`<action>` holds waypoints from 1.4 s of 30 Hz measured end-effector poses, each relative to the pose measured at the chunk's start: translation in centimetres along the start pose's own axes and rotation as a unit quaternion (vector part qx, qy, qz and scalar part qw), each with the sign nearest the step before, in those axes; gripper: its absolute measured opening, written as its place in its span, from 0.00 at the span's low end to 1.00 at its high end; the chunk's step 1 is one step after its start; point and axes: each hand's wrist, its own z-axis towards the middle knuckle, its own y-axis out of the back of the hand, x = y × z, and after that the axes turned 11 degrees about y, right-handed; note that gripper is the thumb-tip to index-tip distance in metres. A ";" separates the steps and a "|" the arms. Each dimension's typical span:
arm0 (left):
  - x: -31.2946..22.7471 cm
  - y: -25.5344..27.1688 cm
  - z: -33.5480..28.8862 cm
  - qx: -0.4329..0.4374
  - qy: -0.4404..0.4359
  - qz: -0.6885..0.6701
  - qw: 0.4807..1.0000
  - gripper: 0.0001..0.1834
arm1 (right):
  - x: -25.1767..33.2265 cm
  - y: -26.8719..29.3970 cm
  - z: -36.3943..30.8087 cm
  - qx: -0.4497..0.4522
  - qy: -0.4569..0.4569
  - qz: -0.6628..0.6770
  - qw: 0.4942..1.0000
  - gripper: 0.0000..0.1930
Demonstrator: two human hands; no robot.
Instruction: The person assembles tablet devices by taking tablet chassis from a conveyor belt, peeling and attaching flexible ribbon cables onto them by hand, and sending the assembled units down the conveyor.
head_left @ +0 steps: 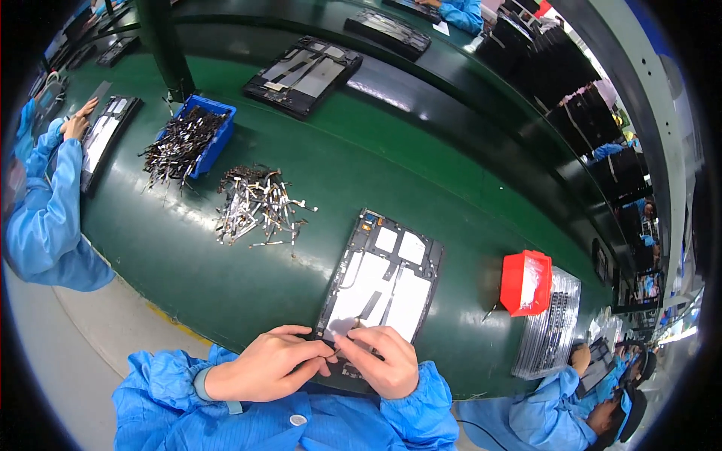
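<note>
A: In the head view, what is being handled?

B: An opened tablet [384,279] is laid on the green table [226,297], tilted slightly and with its inside facing up. Its near end is partly covered by both hands.

A: How is the left hand [272,366] held?

B: It is mostly closed, its fingers bent, and a thin dark strip [332,354] is pinched at its fingertips, above the near edge of the tablet.

A: And the right hand [385,362]?

B: It is half curled, with thumb and forefinger bent toward each other over the tablet. Whether the strip is also gripped there cannot be told, since the fingertips are crowded together.

A: What is set around them?

B: To the left of the tablet, a loose pile of small cables [259,207] is spread. Beyond it, a blue bin [216,148] is heaped with similar cables. On the right, a red bin [526,282] is placed against a clear plastic tray [533,347]. Farther back, a second tablet [306,73] is left lying open.

A: Is anyone else seen?

B: At the far left, another tablet [107,139] is being touched by a co-worker's hands [77,124].
</note>
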 end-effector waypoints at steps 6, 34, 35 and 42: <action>0.1 2.2 0.2 -0.165 -0.088 0.091 0.978 0.10 | -1.5 -1.6 1.7 -0.101 -0.222 0.192 0.951 0.10; 4.8 2.7 6.8 -0.192 -0.274 0.442 0.832 0.12 | -4.4 -4.2 2.5 -0.202 -0.443 0.247 0.838 0.06; 4.7 2.8 7.0 -0.190 -0.274 0.442 0.833 0.12 | -4.3 -4.2 2.5 -0.201 -0.443 0.250 0.837 0.06; 4.3 3.3 7.1 -0.154 -0.274 0.442 0.840 0.12 | -4.2 -4.1 2.5 -0.197 -0.440 0.264 0.835 0.06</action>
